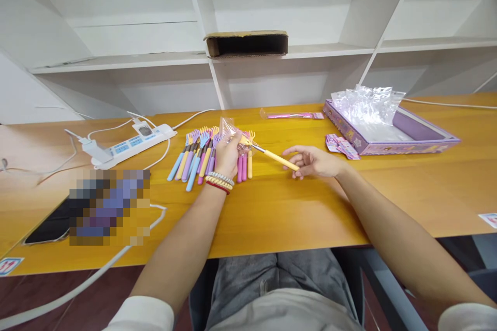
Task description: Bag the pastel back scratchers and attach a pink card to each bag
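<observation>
My left hand (228, 154) wears bracelets at the wrist and is closed on a clear plastic bag (226, 127). From the bag a yellow-handled stick (277, 158) with a metal shaft points right and down, its head partly hidden by plastic and my fingers. My right hand (312, 161) is beside the handle's lower end, fingers apart and slightly curled; whether a fingertip touches the handle I cannot tell. Several small claw-headed sticks (191, 163) in blue, yellow, purple and pink lie in a row under and left of my left hand.
A purple box (415, 148) holding clear bags (368, 105) stands at the right, with pink packets (342, 146) beside it. Behind lies a bagged pink stick (293, 115). At the left are a power strip (132, 145), cables and a dark phone (50, 223). A cardboard box (246, 34) sits on the shelf.
</observation>
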`<state>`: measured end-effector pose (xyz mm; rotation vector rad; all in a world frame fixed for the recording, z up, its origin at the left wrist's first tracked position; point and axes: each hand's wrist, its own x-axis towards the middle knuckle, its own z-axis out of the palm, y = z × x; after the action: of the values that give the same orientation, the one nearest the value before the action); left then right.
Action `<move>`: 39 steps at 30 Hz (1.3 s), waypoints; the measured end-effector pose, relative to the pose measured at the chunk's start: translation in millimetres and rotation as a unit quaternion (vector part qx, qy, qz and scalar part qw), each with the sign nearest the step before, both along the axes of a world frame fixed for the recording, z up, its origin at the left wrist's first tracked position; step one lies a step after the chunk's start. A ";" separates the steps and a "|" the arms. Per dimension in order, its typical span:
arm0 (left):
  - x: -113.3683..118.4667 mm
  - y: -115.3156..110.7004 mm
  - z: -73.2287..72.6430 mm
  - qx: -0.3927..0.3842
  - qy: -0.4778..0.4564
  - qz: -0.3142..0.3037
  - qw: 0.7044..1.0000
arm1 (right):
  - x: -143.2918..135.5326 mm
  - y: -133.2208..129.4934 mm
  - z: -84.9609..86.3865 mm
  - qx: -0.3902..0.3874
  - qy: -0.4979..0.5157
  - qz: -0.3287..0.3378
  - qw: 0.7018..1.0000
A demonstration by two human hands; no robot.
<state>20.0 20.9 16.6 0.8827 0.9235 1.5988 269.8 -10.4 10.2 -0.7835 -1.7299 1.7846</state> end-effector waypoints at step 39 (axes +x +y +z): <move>20.1 -18.0 -5.0 -0.009 0.081 -0.152 0.985 | -11.8 -6.0 7.4 0.039 -0.015 -0.063 0.997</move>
<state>40.2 2.9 11.6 1.0973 0.8662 1.2695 258.0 -16.3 17.6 -0.8692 -1.7192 1.6199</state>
